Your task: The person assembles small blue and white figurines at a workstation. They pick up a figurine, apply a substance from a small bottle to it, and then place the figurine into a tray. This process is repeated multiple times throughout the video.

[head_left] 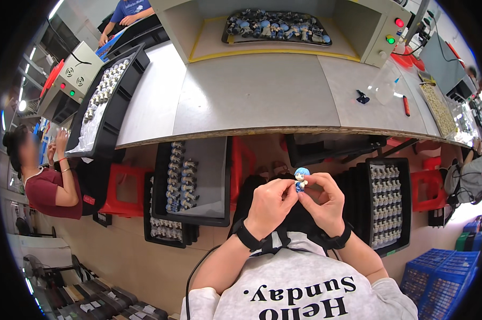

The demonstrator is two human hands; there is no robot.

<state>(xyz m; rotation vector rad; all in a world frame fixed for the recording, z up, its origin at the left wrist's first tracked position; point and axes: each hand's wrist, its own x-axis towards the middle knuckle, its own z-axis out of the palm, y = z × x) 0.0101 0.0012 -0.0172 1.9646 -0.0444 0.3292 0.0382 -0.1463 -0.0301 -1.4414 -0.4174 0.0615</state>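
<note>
Now | left hand (269, 204) grip pinched on blue-haired figurine (301, 178) | right hand (326, 201) grip pinched on it too

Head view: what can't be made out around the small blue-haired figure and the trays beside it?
- Blue-haired figure: its lower body is hidden by the fingertips of the left hand and right hand.
- Tray at the person's right: the pale pieces in rows are too small to identify.
- Tray at the person's left: the lower stack is partly covered by the upper tray.
- Tray on the bench's raised shelf: the figures blur together near the rim.
</note>
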